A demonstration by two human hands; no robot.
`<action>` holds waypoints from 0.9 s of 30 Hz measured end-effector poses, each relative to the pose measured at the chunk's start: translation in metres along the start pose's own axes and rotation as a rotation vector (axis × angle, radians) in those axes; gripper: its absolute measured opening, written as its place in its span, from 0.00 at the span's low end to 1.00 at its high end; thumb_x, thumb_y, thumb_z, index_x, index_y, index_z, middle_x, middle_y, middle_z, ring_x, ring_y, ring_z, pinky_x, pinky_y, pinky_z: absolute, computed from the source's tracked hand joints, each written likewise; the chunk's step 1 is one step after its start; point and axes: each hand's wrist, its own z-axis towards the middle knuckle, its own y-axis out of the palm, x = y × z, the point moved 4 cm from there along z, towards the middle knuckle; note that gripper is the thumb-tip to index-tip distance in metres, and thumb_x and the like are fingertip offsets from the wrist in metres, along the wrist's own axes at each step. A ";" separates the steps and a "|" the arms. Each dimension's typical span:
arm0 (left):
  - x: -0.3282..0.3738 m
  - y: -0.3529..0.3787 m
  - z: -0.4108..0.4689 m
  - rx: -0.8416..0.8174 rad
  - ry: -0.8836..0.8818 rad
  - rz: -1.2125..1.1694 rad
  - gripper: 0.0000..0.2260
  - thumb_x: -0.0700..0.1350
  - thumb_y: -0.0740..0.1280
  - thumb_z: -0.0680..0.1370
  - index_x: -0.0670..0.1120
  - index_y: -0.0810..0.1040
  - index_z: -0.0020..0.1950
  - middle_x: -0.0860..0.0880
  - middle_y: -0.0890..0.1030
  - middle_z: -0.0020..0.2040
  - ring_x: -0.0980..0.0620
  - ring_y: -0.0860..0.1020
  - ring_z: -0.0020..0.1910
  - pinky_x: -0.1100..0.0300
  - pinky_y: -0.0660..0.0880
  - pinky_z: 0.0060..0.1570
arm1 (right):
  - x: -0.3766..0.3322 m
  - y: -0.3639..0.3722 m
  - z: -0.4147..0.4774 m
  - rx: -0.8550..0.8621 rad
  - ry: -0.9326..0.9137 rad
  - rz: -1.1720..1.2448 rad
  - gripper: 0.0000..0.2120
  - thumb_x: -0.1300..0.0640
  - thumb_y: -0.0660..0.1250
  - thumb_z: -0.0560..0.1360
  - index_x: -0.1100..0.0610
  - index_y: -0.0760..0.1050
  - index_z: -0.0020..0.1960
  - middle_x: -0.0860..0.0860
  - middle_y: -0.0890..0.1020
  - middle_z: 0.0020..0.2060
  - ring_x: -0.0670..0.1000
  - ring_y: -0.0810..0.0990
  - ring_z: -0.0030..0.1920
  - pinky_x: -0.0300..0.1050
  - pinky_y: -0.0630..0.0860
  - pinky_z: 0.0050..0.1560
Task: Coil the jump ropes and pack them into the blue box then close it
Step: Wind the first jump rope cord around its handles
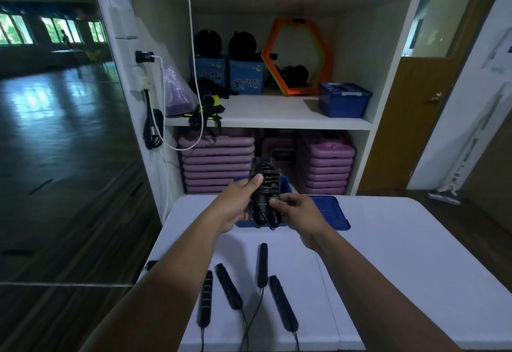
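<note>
Head view, looking down across a white folding table (401, 241). Gripping a coiled jump rope (266, 178) with the left hand (235, 203), thumb laid across the black loops and fingers curled underneath. Pinching the lower end of the same bundle, at its green-banded handles, with the right hand (300, 210), fingers bent in. Holding the coil tilted just above the open blue box (286, 184) at the far edge of the table; cannot tell whether touching the rim. Just right of the box, flat on the table: the blue lid (331, 210). Nearer, between the two forearms, lying apart on the tabletop: four black handles (262, 265) of uncoiled ropes, thin cords trailing off the near edge. Behind the table, against a white shelf unit (277, 123): stacked purple step platforms (219, 160) on the lowest level; above them a second blue crate (343, 99) and an orange hexagonal ring (297, 56).
</note>
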 end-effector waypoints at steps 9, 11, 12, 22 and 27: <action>-0.032 0.021 0.090 0.068 0.048 0.039 0.15 0.42 0.71 0.78 0.44 0.75 0.64 0.42 0.86 0.52 0.42 0.85 0.52 0.44 0.80 0.56 | 0.032 -0.054 0.072 0.014 0.088 0.000 0.08 0.61 0.67 0.78 0.65 0.79 0.44 0.56 0.81 0.33 0.49 0.79 0.30 0.37 0.75 0.30; -0.037 0.028 0.116 0.094 0.056 0.067 0.14 0.41 0.70 0.79 0.44 0.75 0.64 0.43 0.86 0.52 0.44 0.85 0.51 0.47 0.81 0.55 | 0.042 -0.069 0.098 0.019 0.106 0.002 0.09 0.60 0.68 0.78 0.64 0.79 0.42 0.57 0.81 0.34 0.54 0.79 0.37 0.45 0.78 0.39; -0.039 0.033 0.129 0.099 0.054 0.079 0.14 0.40 0.70 0.79 0.44 0.75 0.64 0.43 0.86 0.52 0.45 0.85 0.51 0.49 0.82 0.54 | 0.047 -0.077 0.110 0.021 0.118 0.003 0.09 0.59 0.69 0.77 0.64 0.79 0.42 0.58 0.80 0.35 0.56 0.79 0.38 0.49 0.78 0.42; -0.081 0.039 0.251 0.223 -0.099 0.094 0.13 0.40 0.71 0.78 0.39 0.78 0.61 0.41 0.84 0.47 0.49 0.83 0.41 0.56 0.81 0.43 | 0.097 -0.133 0.228 -0.055 0.247 -0.154 0.17 0.50 0.70 0.76 0.56 0.78 0.31 0.53 0.81 0.31 0.52 0.78 0.36 0.53 0.79 0.44; -0.105 0.016 0.301 0.296 -0.236 0.117 0.05 0.40 0.70 0.78 0.41 0.80 0.53 0.43 0.85 0.45 0.48 0.83 0.41 0.55 0.83 0.42 | 0.125 -0.165 0.261 0.049 0.218 -0.470 0.11 0.53 0.69 0.77 0.60 0.79 0.42 0.52 0.82 0.37 0.50 0.78 0.40 0.40 0.69 0.39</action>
